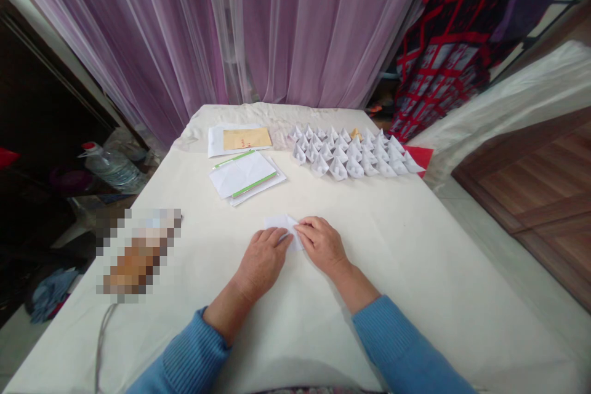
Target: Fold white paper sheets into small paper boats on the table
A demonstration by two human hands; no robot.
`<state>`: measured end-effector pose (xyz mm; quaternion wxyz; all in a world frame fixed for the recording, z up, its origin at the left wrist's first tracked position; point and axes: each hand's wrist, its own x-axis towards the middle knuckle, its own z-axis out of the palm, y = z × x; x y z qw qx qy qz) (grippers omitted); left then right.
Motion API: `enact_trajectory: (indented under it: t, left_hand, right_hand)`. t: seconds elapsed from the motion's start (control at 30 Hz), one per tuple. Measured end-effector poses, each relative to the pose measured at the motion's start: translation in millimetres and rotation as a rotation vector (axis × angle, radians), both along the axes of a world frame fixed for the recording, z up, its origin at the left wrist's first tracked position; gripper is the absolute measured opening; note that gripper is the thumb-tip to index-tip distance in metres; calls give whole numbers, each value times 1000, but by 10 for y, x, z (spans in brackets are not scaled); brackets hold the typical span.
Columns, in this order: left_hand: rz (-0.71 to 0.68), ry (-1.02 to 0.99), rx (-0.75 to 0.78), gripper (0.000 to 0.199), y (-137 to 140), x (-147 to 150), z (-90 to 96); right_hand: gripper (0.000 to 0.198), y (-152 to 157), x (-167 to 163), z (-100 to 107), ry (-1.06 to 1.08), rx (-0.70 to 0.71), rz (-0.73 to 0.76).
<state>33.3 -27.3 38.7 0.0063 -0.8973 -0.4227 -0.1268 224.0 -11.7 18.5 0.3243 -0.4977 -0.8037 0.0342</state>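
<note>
A small folded piece of white paper [276, 220] lies on the white-covered table in front of me. My left hand [264, 258] rests over its near left part, fingers together and thumb against the paper. My right hand [322, 245] pinches its right edge between thumb and fingers. Both hands nearly meet over the paper, so part of it is hidden. Beyond them, rows of folded white paper boats [354, 163] stand close together at the far right, with one yellowish boat [355, 133] among them.
White sheets [242, 173] with green strips lie ahead on the left; behind them a tan envelope [247, 138] rests on white paper. A red sheet [422, 159] shows beside the boats. On the left, a cable [102, 332] runs from a blurred-out object. A water bottle [114, 167] stands beyond the table's left edge.
</note>
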Motion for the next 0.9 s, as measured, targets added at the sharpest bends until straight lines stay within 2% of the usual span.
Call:
enact_trajectory:
  t: [0.27,0.4,0.5,0.6,0.7,0.9]
  left_hand:
    - [3,-26,8,32,-7,14,-41]
    - [24,-144,14,25,75,-91,-52]
    - [230,-240,85,23,191,-237,-42]
    - [402,-231,100,28,289,-334,-50]
    - [453,-223,30,32,338,-328,-72]
    - [537,-265,-118,29,373,-182,-67]
  right_hand:
    - [25,-83,-8,63,-91,-12,35]
    - [24,-111,-3,78,-141,-36,26]
    - [24,-130,2,80,-160,-36,19]
    - [24,-141,0,78,-172,-33,15]
    - [23,-144,-11,82,-182,-26,16]
    - [22,-147,-39,95,-190,-9,31]
